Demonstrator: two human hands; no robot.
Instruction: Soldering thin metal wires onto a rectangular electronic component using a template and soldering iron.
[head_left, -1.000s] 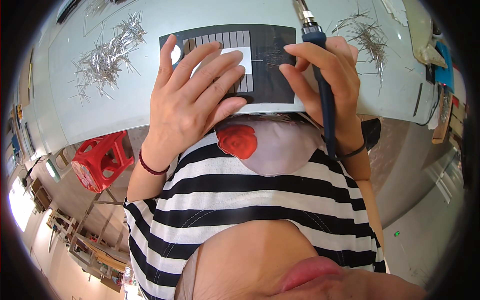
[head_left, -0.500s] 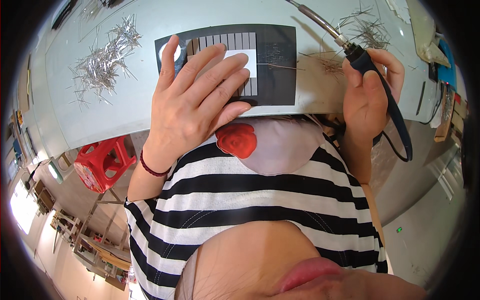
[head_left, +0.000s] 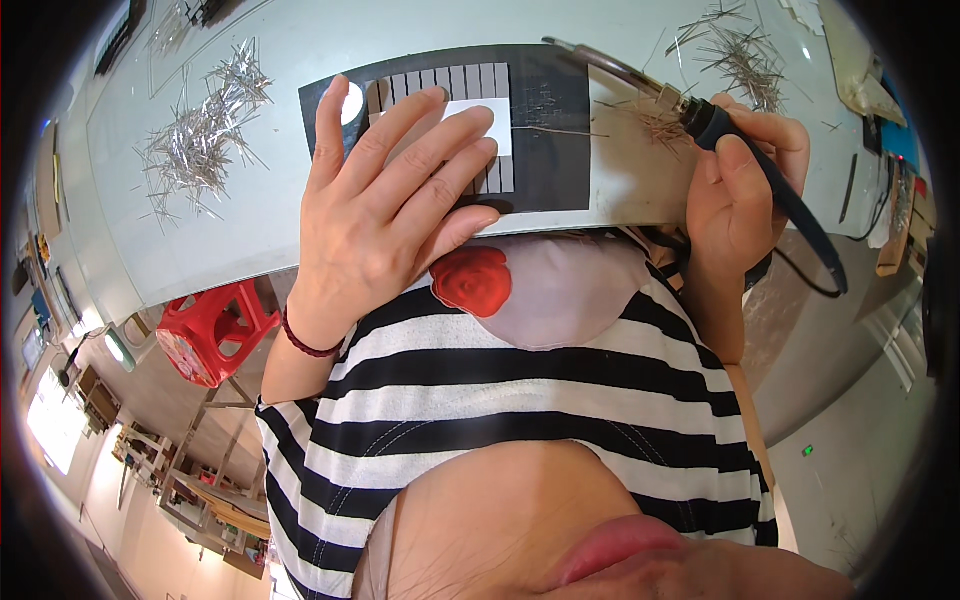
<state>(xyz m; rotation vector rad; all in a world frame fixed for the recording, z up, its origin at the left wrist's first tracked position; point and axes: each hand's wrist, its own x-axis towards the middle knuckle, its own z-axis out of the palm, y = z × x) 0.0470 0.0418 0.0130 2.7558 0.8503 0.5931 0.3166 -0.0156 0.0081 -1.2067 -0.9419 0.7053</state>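
My left hand lies with fingers spread over a small slotted grey plate and the white strip across it. The plate rests on a black mat. From the strip's right end a thin wire sticks out past the mat. My right hand is closed round the dark blue handle of a soldering iron. The iron's metal tip points left, above the mat's far right corner and apart from the wire. Under my left index finger, a shiny round spot on the mat is partly hidden.
A heap of short silvery wire pieces lies on the table at left. More thin wires are piled at the far right. The iron's cord hangs by the table edge. A red stool stands below at left.
The soldering iron's tip has moved left and slightly nearer, and its handle has tilted flatter. My left hand stays on the slotted plate.
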